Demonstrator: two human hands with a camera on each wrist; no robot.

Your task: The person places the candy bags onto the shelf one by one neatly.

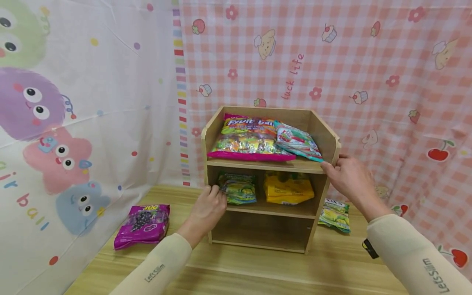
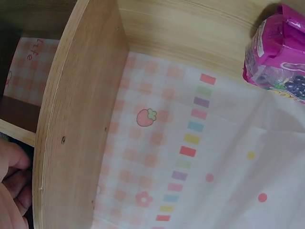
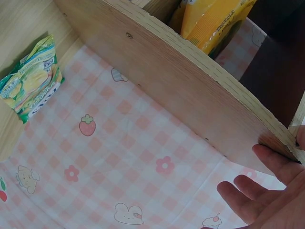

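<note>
A small wooden shelf (image 1: 254, 211) with three levels stands on the table. My left hand (image 1: 208, 207) is at the left of its middle level, fingers curled at the left edge of a green candy bag (image 1: 237, 189). In the left wrist view the left hand (image 2: 13, 183) shows just inside the side panel (image 2: 78, 114); the bag is hidden there. My right hand (image 1: 350, 180) pinches the front edge of the right side panel (image 3: 190, 90), near the top level. In the right wrist view its index finger lies along the panel's outer face.
On the top level lie a large "Fyuit ball" candy bag (image 1: 247, 139) and a teal candy bag (image 1: 298, 140). A yellow bag (image 1: 289, 189) sits on the middle level. A purple grape candy bag (image 1: 141, 225) lies left on the table (image 1: 221, 272), a green-yellow bag (image 1: 334, 216) right.
</note>
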